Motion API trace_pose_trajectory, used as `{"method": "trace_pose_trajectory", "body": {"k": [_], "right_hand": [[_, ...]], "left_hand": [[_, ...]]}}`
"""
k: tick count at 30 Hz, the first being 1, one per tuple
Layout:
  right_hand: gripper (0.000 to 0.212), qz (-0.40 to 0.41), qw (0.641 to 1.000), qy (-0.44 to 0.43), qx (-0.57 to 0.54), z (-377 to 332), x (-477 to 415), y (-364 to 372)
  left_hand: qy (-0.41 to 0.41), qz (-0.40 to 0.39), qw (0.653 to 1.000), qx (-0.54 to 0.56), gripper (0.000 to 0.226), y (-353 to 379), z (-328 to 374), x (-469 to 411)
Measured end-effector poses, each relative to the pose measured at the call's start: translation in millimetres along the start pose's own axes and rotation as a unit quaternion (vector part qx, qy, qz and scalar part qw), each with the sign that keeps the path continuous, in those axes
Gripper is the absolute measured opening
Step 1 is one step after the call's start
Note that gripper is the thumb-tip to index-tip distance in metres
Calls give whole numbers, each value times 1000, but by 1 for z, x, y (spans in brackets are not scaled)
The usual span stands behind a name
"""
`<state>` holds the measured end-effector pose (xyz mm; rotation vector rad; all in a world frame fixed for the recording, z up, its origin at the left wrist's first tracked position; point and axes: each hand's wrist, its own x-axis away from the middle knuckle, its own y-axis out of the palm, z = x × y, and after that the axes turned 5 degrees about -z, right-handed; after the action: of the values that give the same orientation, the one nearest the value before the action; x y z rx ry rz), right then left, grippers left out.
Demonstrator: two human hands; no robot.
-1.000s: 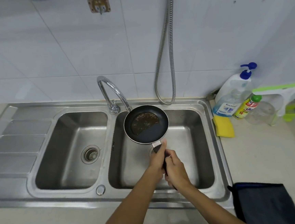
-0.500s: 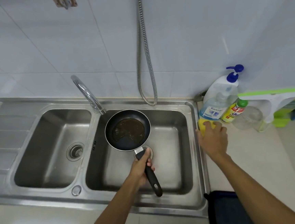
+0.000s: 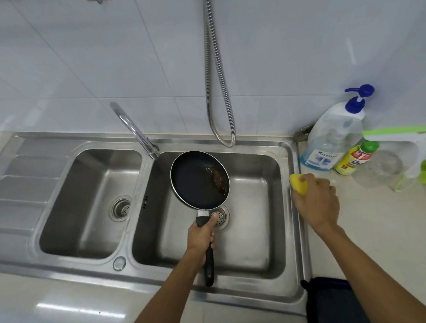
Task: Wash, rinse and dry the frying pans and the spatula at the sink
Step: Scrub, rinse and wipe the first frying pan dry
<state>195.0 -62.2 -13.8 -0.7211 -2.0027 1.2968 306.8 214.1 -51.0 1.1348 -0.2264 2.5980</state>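
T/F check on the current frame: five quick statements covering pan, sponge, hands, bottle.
1. The left hand grips the pan by its handle. True.
2. The pan is over the left basin. False: it is held over the right basin.
3. The right hand holds a yellow sponge. True.
4. The pan's inside is clean. False: brown residue sits on its right side.
5. The pump bottle stands left of the sink. False: it stands on the counter to the right.
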Motion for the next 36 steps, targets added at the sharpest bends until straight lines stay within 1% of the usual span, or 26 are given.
{"method": "trace_pose_trajectory", "body": {"k": [2,4,7,9,11,15,19,20,21,24,25,26,27,29,30,31,33,36], "right_hand": [[43,-1,1000,-14,-16,-7,8,-3],[43,-5,999,-25,-33,-17,16,-3],[43,-19,997,-55,-51,-34,26,-2],[43,-28,995,-78,-59,-47,32,2],[43,-28,992,-105,-71,-61,36,6],[45,-46,980,-176,-76,-94,33,14],[47,-66,963,-257,-52,-134,16,25],[47,-77,958,-273,-28,-144,11,27],[47,-90,953,-289,21,-152,6,30],[42,-105,914,-328,215,-160,3,37],[40,-106,903,-328,257,-158,7,41],[38,-113,896,-331,274,-155,14,46],[37,-130,890,-343,269,-155,23,52],[35,-178,892,-376,176,-166,40,62],[35,-192,892,-389,129,-176,42,66],[35,-195,888,-403,110,-188,38,70],[38,-175,883,-412,140,-206,18,77],[62,-151,899,-341,228,-213,-17,77]], "left_hand": [[29,20,998,-60,34,-9,-2,-2],[58,35,988,-141,39,-20,-2,-3],[99,67,954,-274,45,-34,-1,-2],[125,75,938,-315,45,-40,0,0],[129,62,936,-321,47,-46,2,2],[108,20,939,-325,50,-57,4,7],[82,-40,953,-290,45,-66,4,9],[75,-58,955,-283,43,-68,5,9],[69,-73,955,-278,42,-70,6,9],[63,-98,955,-274,35,-72,12,6],[67,-104,954,-272,31,-72,15,3],[70,-111,954,-269,27,-72,18,0],[74,-118,953,-270,24,-71,21,-3],[88,-131,942,-295,26,-67,22,-6],[97,-140,936,-309,28,-64,20,-7],[103,-146,932,-316,29,-62,18,-6],[99,-140,936,-308,27,-61,16,-6],[99,-118,942,-298,27,-64,22,-13]]}}
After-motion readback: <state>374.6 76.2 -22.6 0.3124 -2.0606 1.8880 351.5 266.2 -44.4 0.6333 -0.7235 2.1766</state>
